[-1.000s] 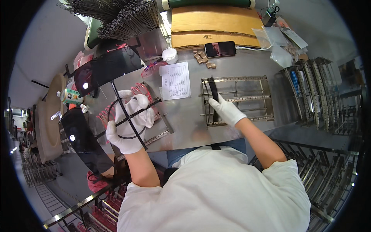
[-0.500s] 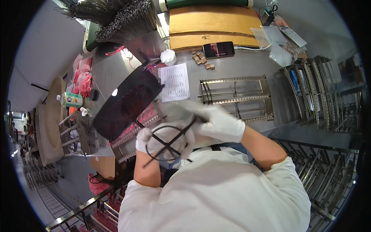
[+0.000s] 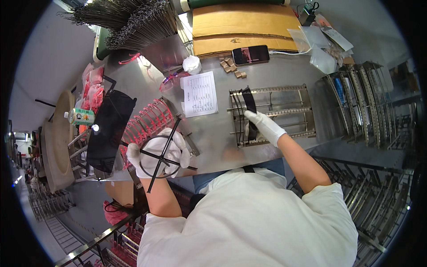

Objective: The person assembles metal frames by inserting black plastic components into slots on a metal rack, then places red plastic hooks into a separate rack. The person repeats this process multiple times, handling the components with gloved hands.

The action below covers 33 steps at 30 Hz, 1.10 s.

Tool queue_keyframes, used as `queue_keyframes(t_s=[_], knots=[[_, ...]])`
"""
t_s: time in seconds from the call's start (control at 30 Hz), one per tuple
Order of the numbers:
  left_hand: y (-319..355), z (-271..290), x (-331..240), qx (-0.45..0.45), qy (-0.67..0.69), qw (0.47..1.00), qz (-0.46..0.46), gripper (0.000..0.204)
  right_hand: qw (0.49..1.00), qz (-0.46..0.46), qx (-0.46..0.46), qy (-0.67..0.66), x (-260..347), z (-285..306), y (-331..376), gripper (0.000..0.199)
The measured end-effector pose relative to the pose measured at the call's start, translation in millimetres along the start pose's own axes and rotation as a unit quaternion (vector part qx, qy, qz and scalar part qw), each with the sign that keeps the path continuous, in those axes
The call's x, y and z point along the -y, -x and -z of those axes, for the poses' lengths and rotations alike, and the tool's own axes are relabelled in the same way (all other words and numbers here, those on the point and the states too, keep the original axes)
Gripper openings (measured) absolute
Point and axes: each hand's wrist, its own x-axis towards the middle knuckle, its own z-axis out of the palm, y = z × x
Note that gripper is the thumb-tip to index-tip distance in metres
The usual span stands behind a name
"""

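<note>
My gloved left hand is closed round a black frame, a ring with crossed bars. A large dark, glossy panel stands tilted beyond it to the left; a thin black rod shows between them, but I cannot tell whether they are joined. At the right, my gloved right hand has its fingertips on a curved black strip standing in the left end of a slotted metal rack. Thin curved black pieces stand beside that strip. Part of the strip is hidden by the fingers.
Another rack with red-tinted curved pieces lies left of centre. A printed sheet, a phone and small tan blocks lie farther back. More racks stand right; a bottle lies left.
My right hand has moved right and forward to the rack, where the curved black strip now stands. My left hand, the ringed frame and the dark panel have moved left, uncovering the red-tinted pieces.
</note>
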Motion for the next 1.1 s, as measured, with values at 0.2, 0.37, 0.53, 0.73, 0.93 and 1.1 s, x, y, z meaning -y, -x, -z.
queue_keyframes(t_s=[0.2, 0.37, 0.53, 0.73, 0.93, 1.1], knots=[[-4, 11, -4, 0.055, 0.004, 0.995, 0.079, 0.106, 0.995, -0.085, 0.043, 0.007, 23, 15, 13, 0.058], [-12, 8, 3, 0.061, -0.009, 0.996, 0.071, 0.099, 0.982, 0.012, -0.010, 0.189, 10, 10, 5, 0.071], [-28, -8, 30, -0.174, -0.129, 0.971, 0.098, 0.103, 0.865, 0.032, -0.113, 0.487, 35, -11, 15, 0.084], [-44, 0, 44, -0.069, -0.262, 0.916, 0.295, 0.099, 0.657, 0.501, -0.252, 0.503, 83, 0, 37, 0.092], [-37, -24, 46, -0.023, -0.490, 0.817, 0.302, 0.036, 0.855, 0.342, 0.138, 0.365, 117, -33, 90, 0.084], [-37, -37, 19, 0.073, -0.612, 0.579, 0.534, 0.045, 0.805, 0.392, -0.137, 0.424, 94, -31, 92, 0.077]])
